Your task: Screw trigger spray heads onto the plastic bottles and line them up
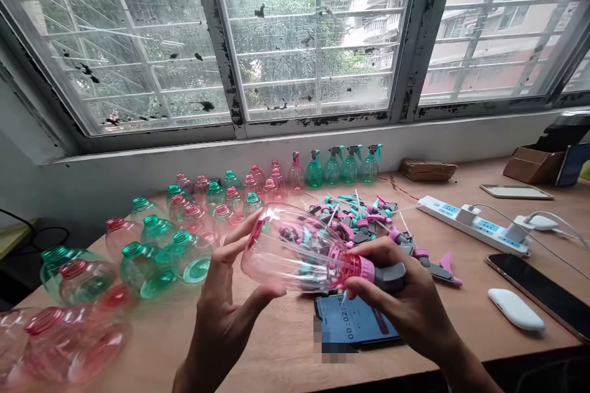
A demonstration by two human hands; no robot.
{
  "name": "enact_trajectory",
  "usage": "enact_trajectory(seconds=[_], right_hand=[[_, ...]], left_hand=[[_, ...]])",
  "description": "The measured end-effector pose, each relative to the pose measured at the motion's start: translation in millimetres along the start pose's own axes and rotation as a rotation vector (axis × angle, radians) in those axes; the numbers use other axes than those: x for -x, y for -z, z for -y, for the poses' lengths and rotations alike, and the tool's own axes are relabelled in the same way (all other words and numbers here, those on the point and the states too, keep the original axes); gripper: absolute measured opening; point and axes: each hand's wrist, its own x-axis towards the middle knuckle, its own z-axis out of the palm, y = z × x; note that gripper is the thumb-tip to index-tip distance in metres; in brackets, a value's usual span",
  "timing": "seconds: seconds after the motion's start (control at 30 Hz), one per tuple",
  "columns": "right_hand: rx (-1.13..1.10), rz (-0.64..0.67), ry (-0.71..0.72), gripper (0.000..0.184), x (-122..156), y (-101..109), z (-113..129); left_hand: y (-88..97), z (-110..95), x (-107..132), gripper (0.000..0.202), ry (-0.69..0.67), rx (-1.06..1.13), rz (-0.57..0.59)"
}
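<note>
A clear pink spray bottle (276, 261) lies sideways in the air between my hands, its neck pointing right. My left hand (221, 307) holds its base end, thumb below and fingers above. At the neck, my right hand (405, 301) pinches the pink collar of a grey spray head (389, 277); the head sits at the bottle's mouth, and its thin tube shows inside. I cannot tell how tightly the collar is screwed on. Behind the bottle spreads a pile of spray heads (364, 221) in pink, teal and grey. Below it, a phone (343, 319) displays a timer.
Open pink and green bottles (152, 264) crowd the table's left side. Several bottles with spray heads (350, 166) line the wall under the window. To the right are a power strip (474, 224) with cables, a dark phone (539, 288), a white case (516, 309) and a cardboard box (530, 163).
</note>
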Motion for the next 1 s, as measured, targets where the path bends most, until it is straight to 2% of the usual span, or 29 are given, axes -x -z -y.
enact_trajectory(seconds=[0.1, 0.17, 0.23, 0.3, 0.4, 0.47, 0.6, 0.67, 0.73, 0.83, 0.9, 1.0], right_hand=[[-0.3, 0.056, -0.239, 0.032, -1, -3, 6], [-0.433, 0.075, -0.338, 0.037, -1, -4, 7], [-0.414, 0.054, -0.319, 0.036, -2, -3, 5], [-0.254, 0.008, -0.174, 0.031, -2, 0, 1], [-0.019, -0.049, 0.0, 0.026, 0, 2, -1], [-0.055, -0.039, -0.053, 0.027, 0, 3, 1], [-0.33, 0.049, -0.271, 0.035, 0, 2, 8], [-0.319, 0.049, -0.268, 0.036, -1, 2, 9], [-0.216, 0.016, -0.2, 0.033, 0, 2, 9], [-0.138, -0.009, -0.133, 0.03, 1, 1, 7], [-0.209, 0.008, -0.169, 0.031, 1, 0, 7], [-0.361, 0.021, -0.281, 0.033, 0, 0, 8]], left_hand=[[0.5, -1, -6, 0.053, -0.137, -0.044, -0.004], [1.4, 0, -8, 0.061, -0.186, -0.102, 0.014], [1.8, 1, -5, 0.067, -0.176, -0.131, 0.055], [1.4, 2, -1, 0.065, -0.118, -0.119, 0.069], [0.5, 2, 4, 0.051, 0.001, -0.06, 0.046], [0.6, 3, 2, 0.046, -0.005, -0.042, 0.047], [2.9, 3, -4, 0.057, -0.141, -0.108, 0.055], [3.8, 2, -5, 0.065, -0.159, -0.158, 0.076], [3.8, -1, -3, 0.072, -0.142, -0.168, 0.109], [2.4, -3, 1, 0.06, -0.057, -0.118, 0.087], [2.0, -3, 1, 0.045, -0.022, -0.069, 0.062], [4.2, -2, -2, 0.046, -0.069, -0.06, 0.087]])
